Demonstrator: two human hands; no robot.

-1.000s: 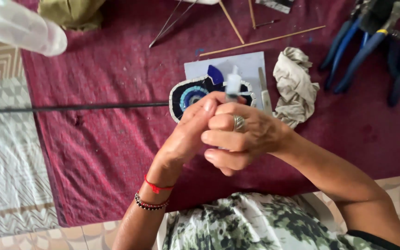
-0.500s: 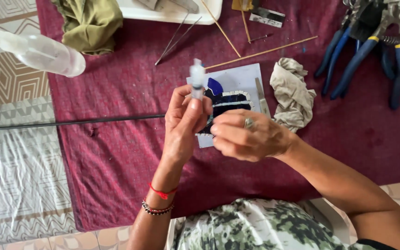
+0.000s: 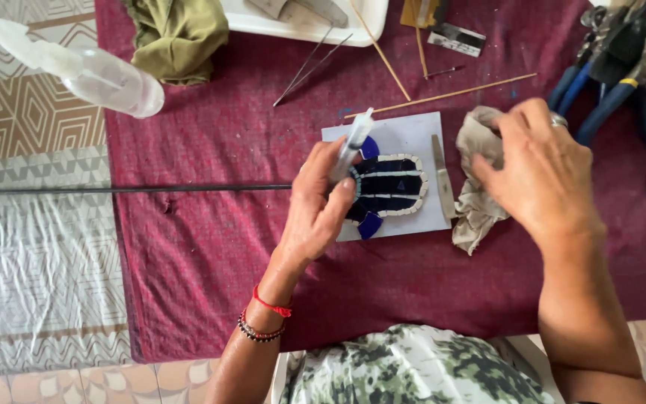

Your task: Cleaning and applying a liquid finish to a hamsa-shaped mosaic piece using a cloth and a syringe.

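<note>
Left hand (image 3: 315,213) at centre of view, fingers closed around small clear tube (image 3: 353,142) with pale cap, tip pointing toward 1 o'clock. Tube held just above white board (image 3: 413,131), over left edge of blue mosaic piece (image 3: 389,187) with pale tile border. Right hand (image 3: 540,176) at 3 o'clock from board, ring on one finger, fingers bent and resting on crumpled beige rag (image 3: 476,206); cannot tell if really gripping or only touching. Rag lying just beside right edge of board, next to narrow flat blade (image 3: 443,176). All on dark red cloth (image 3: 211,247) covering table. At 10 o'clock clear plastic bottle (image 3: 84,71) lying on side, green cloth (image 3: 177,34) near it. At 12 o'clock white tray (image 3: 300,26), thin wooden sticks (image 3: 443,96). At 2 o'clock blue-handled pliers (image 3: 622,82). Long black rod (image 3: 128,189) running from 9 o'clock toward left hand
</note>
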